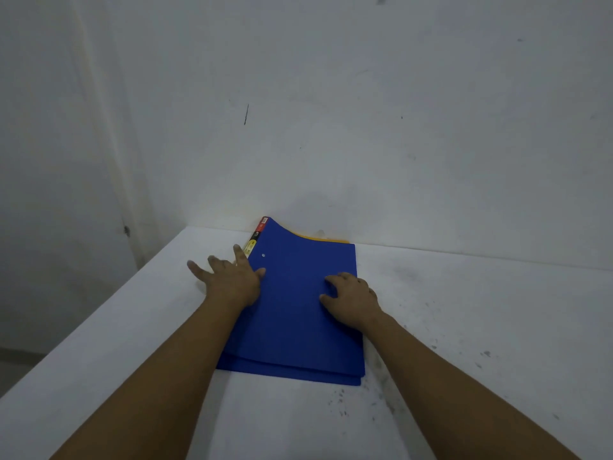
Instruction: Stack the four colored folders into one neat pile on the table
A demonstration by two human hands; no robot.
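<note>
A pile of folders (295, 313), blue on top, is laid on the table (116, 343) near the far wall. The left hand (232, 277) is spread wide over its left edge; the right hand (353, 300) is pressed on top, fingers curled, nothing grasped.

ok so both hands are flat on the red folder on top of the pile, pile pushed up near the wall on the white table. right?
Not quite: the top folder is blue, not red. Red shows only as a thin strip at the pile's far left corner in the head view. The left hand and right hand do rest on it, near the wall on the white table.
</note>
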